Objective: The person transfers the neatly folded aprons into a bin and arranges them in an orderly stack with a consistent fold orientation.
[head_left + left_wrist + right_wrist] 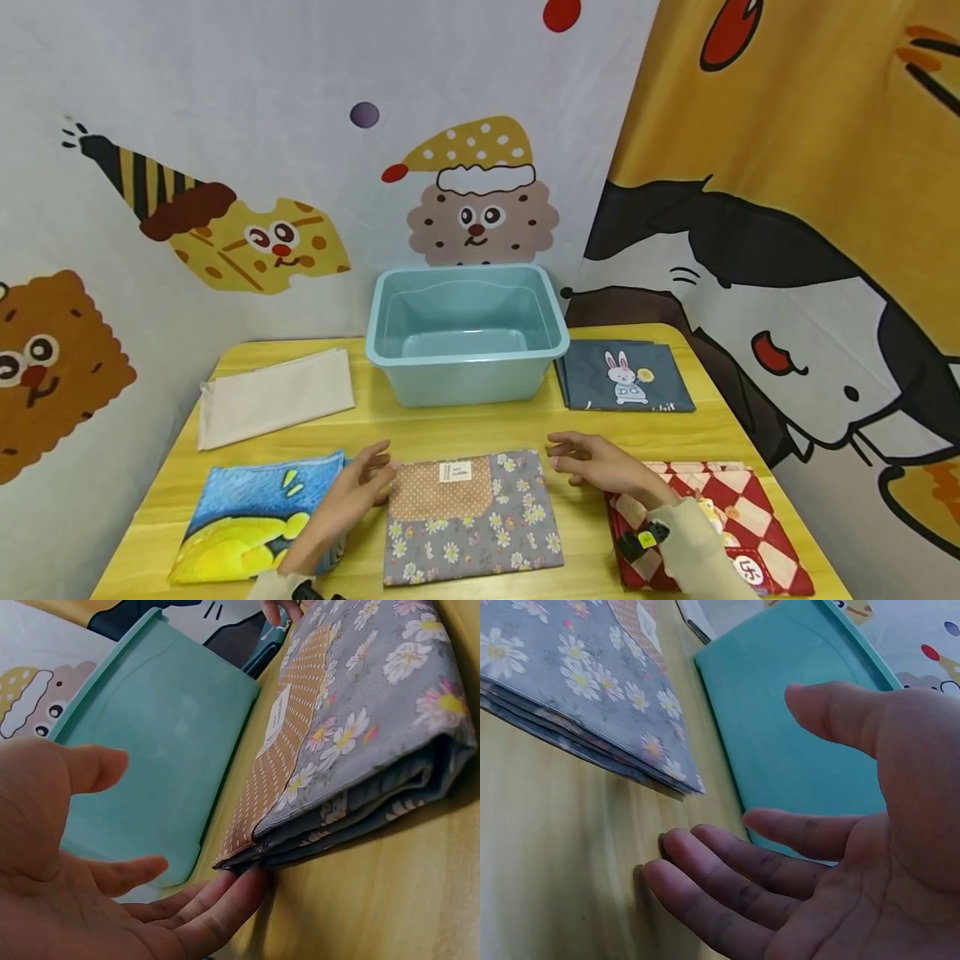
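A folded grey cloth with daisies (pixel 472 533) and a tan dotted patch lies on the table between my two hands. At its left edge is my left hand (pixel 356 492); in the left wrist view the fingertips (pixel 251 889) touch the cloth's lower corner, thumb held apart. My right hand (pixel 600 467) hovers off the cloth's upper right corner with loosely bent fingers and nothing in them. In the right wrist view a gap separates its fingers (pixel 705 889) from the folded layers. Behind the cloth stands a light blue plastic tub (pixel 465 379), with nothing inside.
Around the yellow wooden table (pixel 450 425) lie a folded cream cloth (pixel 281 396), a blue and yellow one (pixel 247 517), a dark rabbit-print cloth (pixel 626 379) and a red checkered one (pixel 765 508) under my right forearm. A cartoon-print curtain (pixel 262 100) hangs behind.
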### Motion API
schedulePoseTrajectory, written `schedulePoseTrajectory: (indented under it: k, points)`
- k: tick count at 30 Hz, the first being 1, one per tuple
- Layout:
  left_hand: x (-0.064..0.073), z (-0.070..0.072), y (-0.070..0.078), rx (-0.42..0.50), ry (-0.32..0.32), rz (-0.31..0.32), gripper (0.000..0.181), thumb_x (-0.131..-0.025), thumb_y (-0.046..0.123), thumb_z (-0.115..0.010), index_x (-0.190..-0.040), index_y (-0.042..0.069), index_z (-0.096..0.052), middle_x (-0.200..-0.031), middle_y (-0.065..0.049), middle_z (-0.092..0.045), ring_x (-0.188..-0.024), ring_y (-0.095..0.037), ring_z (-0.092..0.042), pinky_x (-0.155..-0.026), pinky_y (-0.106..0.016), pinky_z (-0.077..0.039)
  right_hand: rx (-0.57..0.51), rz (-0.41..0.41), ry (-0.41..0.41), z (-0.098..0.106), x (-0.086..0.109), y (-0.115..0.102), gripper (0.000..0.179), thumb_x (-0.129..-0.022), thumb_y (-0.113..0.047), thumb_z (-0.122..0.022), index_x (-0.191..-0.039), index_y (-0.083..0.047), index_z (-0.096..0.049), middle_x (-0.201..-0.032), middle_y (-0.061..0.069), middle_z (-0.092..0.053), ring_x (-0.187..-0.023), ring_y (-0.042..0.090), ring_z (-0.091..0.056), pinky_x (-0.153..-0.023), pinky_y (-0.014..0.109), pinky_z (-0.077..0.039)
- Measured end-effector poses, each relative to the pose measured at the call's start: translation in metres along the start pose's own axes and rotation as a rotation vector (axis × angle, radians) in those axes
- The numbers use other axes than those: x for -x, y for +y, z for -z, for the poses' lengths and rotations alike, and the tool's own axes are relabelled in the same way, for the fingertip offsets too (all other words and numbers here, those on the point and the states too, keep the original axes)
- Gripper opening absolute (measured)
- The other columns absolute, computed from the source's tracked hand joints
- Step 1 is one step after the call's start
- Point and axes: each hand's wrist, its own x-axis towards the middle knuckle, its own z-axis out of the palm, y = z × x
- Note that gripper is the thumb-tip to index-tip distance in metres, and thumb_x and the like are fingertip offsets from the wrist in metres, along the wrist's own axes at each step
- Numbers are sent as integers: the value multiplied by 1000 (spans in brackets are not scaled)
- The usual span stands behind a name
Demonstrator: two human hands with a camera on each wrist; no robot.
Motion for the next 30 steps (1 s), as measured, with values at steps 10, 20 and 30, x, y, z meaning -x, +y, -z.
schedulePoseTrajectory:
  k: [10, 20, 30]
  points:
    - [6, 0, 0, -3, 11, 88, 68, -103, 31, -63, -156, -2, -36, -135, -26, -59, -108, -28, -69, -76, -41, -64, -79, -54, -10, -14, -1, 2, 54, -102, -26, -65, -144, 6, -52, -126, 16, -67, -106, 25, -69, -78, 40, -63]
    - [15, 1, 8, -103, -10, 250, 43, -100, 30, -66, -126, -4, -67, -101, -13, -71, -84, -19, -69, -63, -38, -62, -119, -103, -62, -19, 4, -6, 52, -105, -25, -60, -144, 7, -51, -129, 20, -66, -103, 27, -72, -75, 44, -64]
    - [17, -4, 8, -108, 25, 257, 30, -97, 27, -71, -106, -1, -76, -87, -12, -70, -76, -20, -69, -60, -35, -62, -139, -199, 19, -30, 3, -11, 49, -103, -25, -63, -137, 9, -57, -118, 16, -71, -94, 25, -72, -74, 43, -65]
